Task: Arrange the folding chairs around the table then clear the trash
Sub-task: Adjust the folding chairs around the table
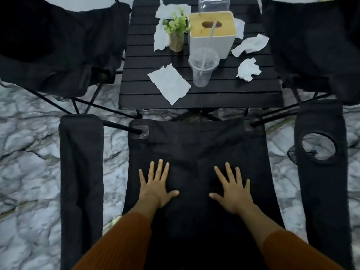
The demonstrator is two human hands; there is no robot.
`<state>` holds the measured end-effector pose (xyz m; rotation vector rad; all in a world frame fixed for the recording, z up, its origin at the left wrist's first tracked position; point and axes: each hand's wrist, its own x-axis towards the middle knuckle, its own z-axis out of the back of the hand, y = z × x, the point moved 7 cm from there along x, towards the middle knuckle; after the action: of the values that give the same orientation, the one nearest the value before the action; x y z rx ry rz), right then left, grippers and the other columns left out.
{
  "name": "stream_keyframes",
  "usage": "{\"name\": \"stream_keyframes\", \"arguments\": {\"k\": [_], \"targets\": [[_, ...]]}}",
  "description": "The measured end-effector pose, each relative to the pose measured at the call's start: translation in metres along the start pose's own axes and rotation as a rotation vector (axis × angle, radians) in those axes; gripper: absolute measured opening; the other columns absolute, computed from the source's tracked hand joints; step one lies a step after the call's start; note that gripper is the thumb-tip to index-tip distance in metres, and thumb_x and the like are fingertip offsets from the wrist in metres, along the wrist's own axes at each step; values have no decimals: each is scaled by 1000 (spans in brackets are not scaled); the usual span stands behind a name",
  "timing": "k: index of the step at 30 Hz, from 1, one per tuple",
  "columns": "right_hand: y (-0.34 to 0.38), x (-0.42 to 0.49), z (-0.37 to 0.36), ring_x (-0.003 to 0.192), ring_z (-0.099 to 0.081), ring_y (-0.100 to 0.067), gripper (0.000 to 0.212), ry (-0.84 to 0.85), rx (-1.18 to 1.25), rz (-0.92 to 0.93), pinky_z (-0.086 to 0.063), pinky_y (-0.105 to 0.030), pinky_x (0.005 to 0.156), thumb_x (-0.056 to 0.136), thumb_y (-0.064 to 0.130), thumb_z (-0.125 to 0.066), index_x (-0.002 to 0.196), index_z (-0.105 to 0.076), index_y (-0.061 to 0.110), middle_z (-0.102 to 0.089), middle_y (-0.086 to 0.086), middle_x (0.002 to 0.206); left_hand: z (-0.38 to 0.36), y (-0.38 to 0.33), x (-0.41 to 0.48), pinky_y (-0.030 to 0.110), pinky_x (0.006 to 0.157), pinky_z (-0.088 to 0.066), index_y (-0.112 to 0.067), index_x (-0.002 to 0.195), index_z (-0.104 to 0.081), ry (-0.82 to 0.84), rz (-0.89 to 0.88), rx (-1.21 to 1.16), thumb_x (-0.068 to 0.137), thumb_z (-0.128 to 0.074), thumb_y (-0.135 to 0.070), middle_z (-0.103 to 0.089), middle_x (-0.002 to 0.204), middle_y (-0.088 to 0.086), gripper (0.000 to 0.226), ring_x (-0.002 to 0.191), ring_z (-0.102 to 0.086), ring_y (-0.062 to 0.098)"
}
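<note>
A black folding chair point(194, 141) stands unfolded in front of me, facing the black slatted table point(194, 100). My left hand point(155, 186) and my right hand point(231, 190) lie flat on its seat fabric, fingers spread, holding nothing. Two more black folding chairs flank the table, one on the left point(58, 45) and one on the right point(311, 45). On the table lie several crumpled white tissues, among them one near the front point(169, 83) and one on the right point(248, 69). A clear plastic cup point(202, 69) with a straw stands near the middle.
A white tissue box with a wooden lid point(211, 34), a small green plant in a jar point(176, 30) and a clear plastic container point(214, 3) also stand on the table. The near chair's right armrest has a mesh cup holder point(317, 147). The floor is marble-patterned point(29, 152).
</note>
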<state>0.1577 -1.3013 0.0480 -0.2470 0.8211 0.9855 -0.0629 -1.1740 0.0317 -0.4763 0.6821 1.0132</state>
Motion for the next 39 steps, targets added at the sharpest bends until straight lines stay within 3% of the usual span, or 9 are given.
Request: {"name": "stream_keyframes", "arguments": {"k": [8, 15, 18, 21, 23, 25, 29, 34, 39], "targets": [[-3, 46, -20, 138, 40, -28, 90, 102, -17, -54, 15, -67, 109, 86, 73, -38, 139, 29, 47, 48, 14, 143, -15, 14, 35, 62, 111, 21, -34, 135, 42, 58, 35, 35, 77, -23, -86, 52, 140, -11, 102, 135, 44, 21], [1, 58, 1, 139, 39, -26, 88, 102, -8, -18, 15, -67, 110, 87, 70, -40, 143, 23, 48, 45, 17, 145, 17, 12, 58, 60, 115, 13, -30, 138, 40, 39, 69, 61, 83, -34, -77, 50, 143, -11, 104, 138, 40, 22], [4, 63, 23, 145, 29, -26, 84, -56, -9, 9, 10, -66, 114, 89, 67, -40, 149, 13, 41, 31, 10, 156, 43, 10, 65, 56, 119, 5, -24, 148, 26, -78, 27, 103, 88, -35, -69, 35, 155, -7, 96, 146, 26, 24], [-6, 63, 51, 147, 24, -26, 86, -294, -109, 6, 6, -64, 114, 88, 69, -38, 151, 12, 36, 24, 1, 160, 70, -4, 57, 49, 122, -8, -15, 154, -2, -416, -86, 154, 94, -32, -60, 7, 163, 4, 81, 151, 5, 25], [-21, 65, 60, 147, 25, -26, 91, -308, -170, -26, 5, -64, 115, 86, 72, -35, 150, 17, 33, 29, 1, 159, 76, -7, 55, 49, 122, -1, -16, 153, 3, -487, -116, 158, 92, -27, -64, 10, 163, 3, 83, 150, 9, 24], [-35, 69, 59, 145, 29, -24, 93, -221, -195, -52, 6, -62, 117, 85, 76, -31, 148, 23, 33, 39, 5, 152, 71, 2, 62, 52, 120, 8, -17, 151, 15, -393, -43, 133, 89, -20, -71, 21, 161, 0, 89, 149, 18, 22], [-38, 74, 61, 144, 32, -22, 94, -96, -181, -47, 9, -58, 118, 85, 75, -35, 146, 25, 35, 43, 8, 148, 69, 12, 74, 56, 118, 10, -20, 149, 22, -208, 42, 201, 87, -14, -75, 30, 157, -5, 91, 147, 23, 20], [-26, 38, 78, 148, 20, -24, 87, -55, -45, -77, 0, -53, 121, 92, 56, -48, 153, 9, 30, 17, -1, 162, 89, -3, 41, 57, 117, 12, -23, 153, 9, -113, 22, 170, 92, -21, -67, 19, 161, 2, 80, 148, 21, 23], [-8, -37, 108, 151, 5, -26, 76, -23, -30, -46, -10, -48, 122, 95, 45, -52, 154, -10, 24, -5, -2, 164, 127, -19, -29, 58, 117, 11, -22, 154, -10, -23, 28, 126, 96, -33, -58, 13, 162, 5, 72, 148, 22, 24]]}}
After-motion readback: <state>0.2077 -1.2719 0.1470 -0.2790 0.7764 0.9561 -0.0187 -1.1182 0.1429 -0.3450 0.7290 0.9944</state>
